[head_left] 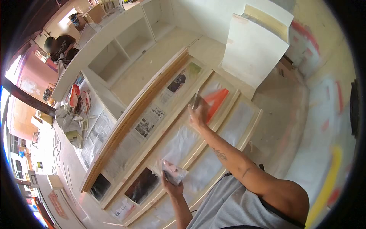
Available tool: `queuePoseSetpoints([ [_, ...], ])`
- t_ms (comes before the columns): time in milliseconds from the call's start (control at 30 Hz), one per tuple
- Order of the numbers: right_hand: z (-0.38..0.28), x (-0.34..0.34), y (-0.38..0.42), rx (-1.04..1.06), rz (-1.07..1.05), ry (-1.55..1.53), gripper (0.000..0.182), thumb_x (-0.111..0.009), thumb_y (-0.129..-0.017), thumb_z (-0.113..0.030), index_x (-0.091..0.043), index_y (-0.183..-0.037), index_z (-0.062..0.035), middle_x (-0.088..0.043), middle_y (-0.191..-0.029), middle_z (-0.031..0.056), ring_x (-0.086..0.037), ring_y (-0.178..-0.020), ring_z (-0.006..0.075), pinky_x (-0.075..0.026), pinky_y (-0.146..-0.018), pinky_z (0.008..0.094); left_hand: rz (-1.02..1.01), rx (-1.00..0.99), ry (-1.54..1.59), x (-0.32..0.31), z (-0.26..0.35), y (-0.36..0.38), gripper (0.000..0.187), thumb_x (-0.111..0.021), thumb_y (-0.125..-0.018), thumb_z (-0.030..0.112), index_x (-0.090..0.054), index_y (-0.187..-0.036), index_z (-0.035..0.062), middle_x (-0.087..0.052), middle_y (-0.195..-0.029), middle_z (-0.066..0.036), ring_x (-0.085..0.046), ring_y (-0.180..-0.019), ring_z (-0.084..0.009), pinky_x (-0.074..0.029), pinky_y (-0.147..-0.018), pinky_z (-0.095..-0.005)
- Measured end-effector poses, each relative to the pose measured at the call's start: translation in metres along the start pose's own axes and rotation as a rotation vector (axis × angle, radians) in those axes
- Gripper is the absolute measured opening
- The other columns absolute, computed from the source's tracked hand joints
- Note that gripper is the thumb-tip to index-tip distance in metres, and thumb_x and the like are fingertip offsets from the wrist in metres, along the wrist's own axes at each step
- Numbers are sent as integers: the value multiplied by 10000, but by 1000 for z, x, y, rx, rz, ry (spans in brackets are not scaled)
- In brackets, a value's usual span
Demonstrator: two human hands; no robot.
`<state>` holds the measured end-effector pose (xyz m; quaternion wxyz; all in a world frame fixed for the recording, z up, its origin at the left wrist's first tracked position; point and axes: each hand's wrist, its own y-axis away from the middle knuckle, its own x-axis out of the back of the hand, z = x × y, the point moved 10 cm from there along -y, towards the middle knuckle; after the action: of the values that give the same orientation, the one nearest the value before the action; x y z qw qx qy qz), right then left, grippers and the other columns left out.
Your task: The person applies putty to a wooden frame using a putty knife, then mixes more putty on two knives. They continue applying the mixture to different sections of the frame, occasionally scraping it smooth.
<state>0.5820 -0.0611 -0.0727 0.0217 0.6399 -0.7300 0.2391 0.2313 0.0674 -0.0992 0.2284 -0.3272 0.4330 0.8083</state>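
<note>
My right hand (197, 115) reaches over a long panel with wooden strips (167, 131), its fingers closed on a thin, flat, dark-edged piece (196, 98) whose kind I cannot make out. Beside it, an orange-red patch (216, 103) shows between two strips. Lower down, my left hand (173, 187) grips a crumpled sheet (174, 171), pale with a pinkish print, just above the panel. Newspaper (149, 121) and cloudy plastic sheeting (179, 143) fill the gaps between the strips. A dark picture page (143, 185) lies near my left hand.
Behind the panel stands a white cabinet with open compartments (110, 59). Newspaper and crumpled wrappings (78, 101) cover a surface at left. A white box-like unit (251, 45) stands at upper right. Another person (63, 47) works at upper left. Cables (56, 143) lie on the floor.
</note>
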Motion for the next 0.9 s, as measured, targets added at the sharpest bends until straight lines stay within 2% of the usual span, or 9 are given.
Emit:
queuePoseSetpoints([
  [233, -25, -18, 45, 7, -10, -37, 541, -681, -717, -95, -522, -1223, 11, -599, -1094, 213, -564, -1024, 398, -440, -914, 483, -30, -21, 16, 12, 15, 8, 418, -567, -932, 354, -524, -1258, 96, -632, -1148, -62, -640, -984, -192, -556, -836, -359],
  [300, -33, -25, 58, 22, -45, -140, 570, -674, -722, -104, -490, -1247, 24, -565, -1146, 232, -531, -1071, 400, -414, -951, 481, -20, -26, 6, 21, 20, 8, 421, -566, -933, 355, -521, -1260, 95, -630, -1143, -63, -640, -982, -193, -555, -839, -359],
  [500, -38, -50, 90, -19, -111, -103, 622, -653, -755, -96, -402, -1302, 59, -474, -1247, 274, -449, -1166, 413, -369, -1011, 465, -49, -72, 29, 39, 39, 14, 403, -565, -938, 362, -536, -1235, 92, -642, -1099, -55, -643, -974, -186, -554, -833, -351],
  [700, -59, -63, 127, -100, -153, -191, 667, -628, -769, -57, -353, -1365, 55, -453, -1283, 280, -430, -1210, 419, -344, -1055, 472, 33, -96, 88, 54, 53, 29, 368, -583, -930, 364, -564, -1195, 108, -656, -1073, -35, -657, -927, -178, -566, -792, -340],
  [733, -59, -68, 132, -100, -158, -193, 667, -628, -769, -57, -353, -1365, 55, -453, -1283, 280, -430, -1210, 419, -344, -1055, 472, 51, -97, 91, 56, 55, 31, 368, -587, -926, 367, -568, -1192, 113, -657, -1072, -31, -659, -921, -177, -568, -783, -337],
  [800, -72, -62, 138, 24, -44, -124, 594, -691, -775, -109, -415, -1275, 51, -513, -1164, 225, -506, -1086, 353, -405, -958, 428, 69, -102, 97, 60, 57, 33, 367, -591, -923, 370, -571, -1189, 118, -658, -1070, -27, -661, -915, -176, -570, -775, -334],
  [833, -73, -64, 141, 26, -46, -125, 594, -691, -775, -109, -415, -1275, 51, -513, -1164, 225, -506, -1086, 353, -405, -958, 428, 90, -121, 75, 65, 60, 33, 376, -593, -919, 379, -570, -1190, 119, -657, -1072, -26, -661, -917, -174, -570, -777, -333],
  [900, -74, -71, 148, 2, -88, -229, 701, -642, -761, -71, -337, -1382, 43, -444, -1303, 275, -415, -1231, 420, -346, -1065, 459, 112, -146, 55, 71, 63, 31, 386, -595, -916, 389, -570, -1192, 120, -657, -1074, -25, -661, -919, -172, -569, -779, -332],
])
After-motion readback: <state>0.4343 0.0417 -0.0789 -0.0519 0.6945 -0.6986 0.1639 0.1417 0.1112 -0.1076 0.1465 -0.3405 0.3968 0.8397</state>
